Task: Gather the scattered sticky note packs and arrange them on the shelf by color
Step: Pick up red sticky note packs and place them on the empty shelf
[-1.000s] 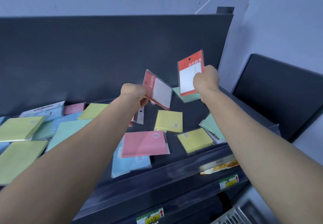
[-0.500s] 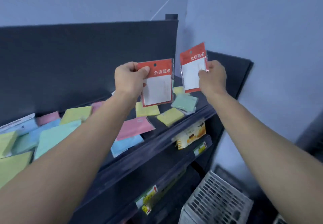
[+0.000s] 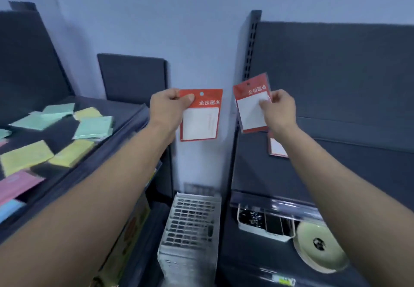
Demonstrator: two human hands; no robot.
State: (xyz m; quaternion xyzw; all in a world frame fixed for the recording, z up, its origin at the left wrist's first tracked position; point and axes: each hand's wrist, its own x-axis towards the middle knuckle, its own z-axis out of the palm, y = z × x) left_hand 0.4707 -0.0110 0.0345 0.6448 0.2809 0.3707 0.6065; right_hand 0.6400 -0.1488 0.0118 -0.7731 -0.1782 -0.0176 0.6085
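Note:
My left hand (image 3: 167, 109) pinches the top corner of a red-and-white pack (image 3: 201, 120), holding it upright in front of the wall. My right hand (image 3: 280, 109) grips a second red-and-white pack (image 3: 249, 109) over the right dark shelf (image 3: 336, 152). A third red-and-white pack (image 3: 276, 145) lies on that shelf, partly hidden behind my right wrist. Several green (image 3: 94, 127), yellow (image 3: 24, 156) and pink (image 3: 15, 185) sticky note packs lie scattered on the left shelf (image 3: 125, 134).
A white perforated basket (image 3: 192, 226) stands on the floor between the two shelf units. Below the right shelf sit a white tray (image 3: 264, 221) and a pale green roll (image 3: 318, 246). A slotted upright post (image 3: 252, 44) borders the right unit.
The view has swung right, from the left shelf to the gap and the right shelf. Both hands carried their red packs along, and a third red pack has come into view.

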